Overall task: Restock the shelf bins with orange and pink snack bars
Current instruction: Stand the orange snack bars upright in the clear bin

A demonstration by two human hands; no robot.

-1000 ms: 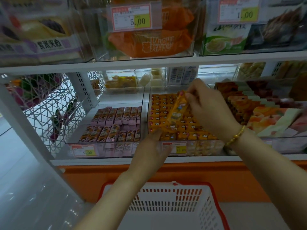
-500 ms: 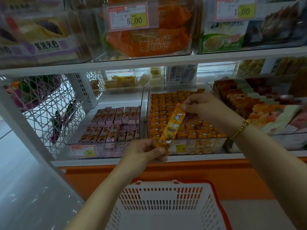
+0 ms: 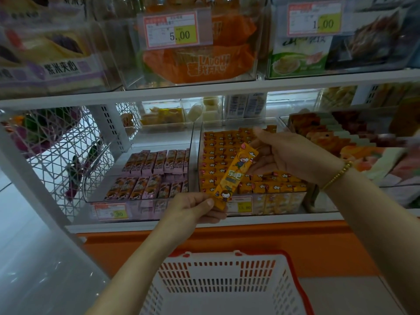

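I see white basket near me. L hand pinches low end of orange bar. R hand fingers by its top, can't tell if holding. Bar's above orange bin, pink bin left.

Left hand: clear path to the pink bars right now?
Probably yes: pink bars sit in an open bin beside the left hand, nothing between. But it pinches the orange bar, so its grip is taken.

Dim and bluish overall, brightest behind the lower shelf, soft throughout, with bowed wide-angle edges.
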